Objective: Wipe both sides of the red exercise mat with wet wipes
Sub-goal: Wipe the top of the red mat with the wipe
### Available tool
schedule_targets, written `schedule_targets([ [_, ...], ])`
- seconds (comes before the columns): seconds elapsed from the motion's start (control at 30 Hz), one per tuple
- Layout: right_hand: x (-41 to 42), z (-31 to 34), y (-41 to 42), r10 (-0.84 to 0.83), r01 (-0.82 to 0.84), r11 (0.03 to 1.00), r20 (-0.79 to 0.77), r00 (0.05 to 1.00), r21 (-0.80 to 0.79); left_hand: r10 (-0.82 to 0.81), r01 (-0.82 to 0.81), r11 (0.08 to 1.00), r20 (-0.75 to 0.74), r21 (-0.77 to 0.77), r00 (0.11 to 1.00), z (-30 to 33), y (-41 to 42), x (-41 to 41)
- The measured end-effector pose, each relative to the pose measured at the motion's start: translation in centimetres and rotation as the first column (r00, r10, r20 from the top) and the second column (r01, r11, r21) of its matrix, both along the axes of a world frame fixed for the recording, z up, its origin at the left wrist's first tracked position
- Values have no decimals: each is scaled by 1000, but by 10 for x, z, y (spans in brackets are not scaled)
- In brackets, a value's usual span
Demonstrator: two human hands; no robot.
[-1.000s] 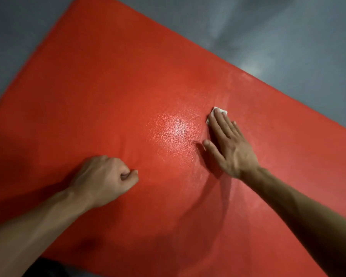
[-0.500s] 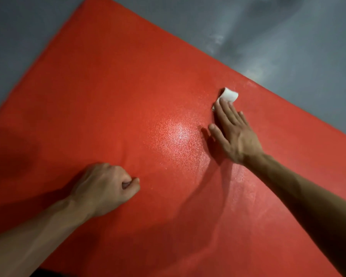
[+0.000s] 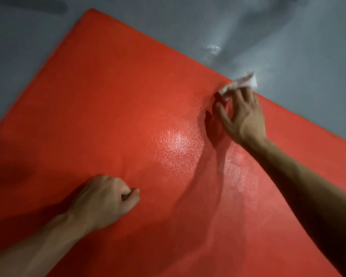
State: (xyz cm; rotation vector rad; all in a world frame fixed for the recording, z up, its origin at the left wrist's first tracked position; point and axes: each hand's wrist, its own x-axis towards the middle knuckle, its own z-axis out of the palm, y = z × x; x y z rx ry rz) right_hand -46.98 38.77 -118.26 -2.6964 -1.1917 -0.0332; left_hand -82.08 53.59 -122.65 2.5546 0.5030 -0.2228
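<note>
While the left hand (image 3: 106,198) rests as a closed fist on the red exercise mat (image 3: 112,100), the right hand (image 3: 242,114) pinches a white wet wipe (image 3: 241,83) at the mat's far edge, beside grey floor (image 3: 288,47).

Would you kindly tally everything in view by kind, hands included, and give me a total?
Red exercise mat: 1
White wet wipe: 1
Hands: 2, the left hand fisted on the mat, the right hand at the wipe on the far edge
Total: 4
</note>
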Motion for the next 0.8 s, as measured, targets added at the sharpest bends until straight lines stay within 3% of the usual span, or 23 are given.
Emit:
schedule_targets([
  [0.1, 15, 1, 26, -136, 134, 991, 82, 987, 27, 4, -4, 1000, -6, -9, 1000, 2, 0, 1],
  [0.23, 27, -5, 33, -284, 282, 957, 17, 959, 63, 11, -11, 1000, -3, 6, 1000, 5, -1, 1],
  [0.33, 46, -11, 45, -253, 258, 962, -71, 965, 89, 14, -14, 1000, -9, -3, 1000, 5, 0, 2],
  [0.5, 65, -14, 83, -183, 155, 982, -346, 920, -107, -17, 17, 1000, -2, 18, 1000, 4, 0, 2],
  [0.67, 77, 4, 78, -263, 284, 956, -218, 940, 74, -1, 1, 1000, -15, 11, 1000, 6, -1, 4],
  [0.8, 68, 13, 30, -137, 161, 958, -113, 984, 238, 1, -1, 1000, 3, 16, 1000, 8, 0, 4],
])
